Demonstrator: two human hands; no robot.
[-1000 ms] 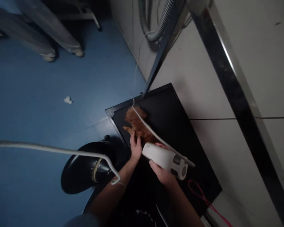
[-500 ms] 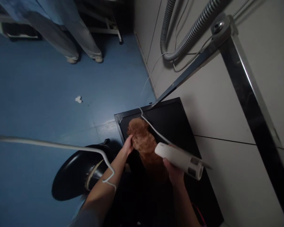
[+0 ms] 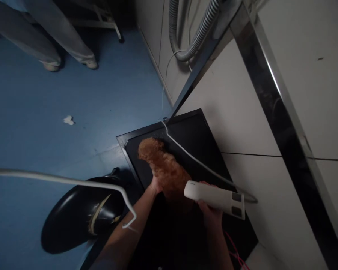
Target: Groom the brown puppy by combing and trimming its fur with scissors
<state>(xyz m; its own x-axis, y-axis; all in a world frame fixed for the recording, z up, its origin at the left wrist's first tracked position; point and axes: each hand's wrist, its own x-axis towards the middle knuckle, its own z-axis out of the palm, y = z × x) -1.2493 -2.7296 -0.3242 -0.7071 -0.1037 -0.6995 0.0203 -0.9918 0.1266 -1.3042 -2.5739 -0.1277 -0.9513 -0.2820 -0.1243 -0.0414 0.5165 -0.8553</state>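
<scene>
A brown curly-haired dog [image 3: 169, 170] is on a black tabletop [image 3: 186, 131], its head toward the far left corner. My left hand [image 3: 157, 185] is pressed against the dog's near left side below the neck; its fingers are partly hidden by fur and body. In my right hand [image 3: 210, 210] is a white hair dryer [image 3: 214, 195] with dark vents at its rear. Its blunt front end points at the dog's back, very close to the fur. A pale cord [image 3: 191, 155] runs across the tabletop past the dog.
A black stool [image 3: 70, 217] stands left of the table. A bent white rod [image 3: 73, 182] crosses the left foreground. Beside the wall are a dark metal frame [image 3: 273, 97] and a grey corrugated hose [image 3: 183, 52]. Another person's legs [image 3: 67, 33] show at upper left; white scrap [image 3: 69, 120] lies on the floor.
The view has shifted, so most things sit further left. My left hand has moved from near the dog's head down along its body. The dryer now lies flatter across the view.
</scene>
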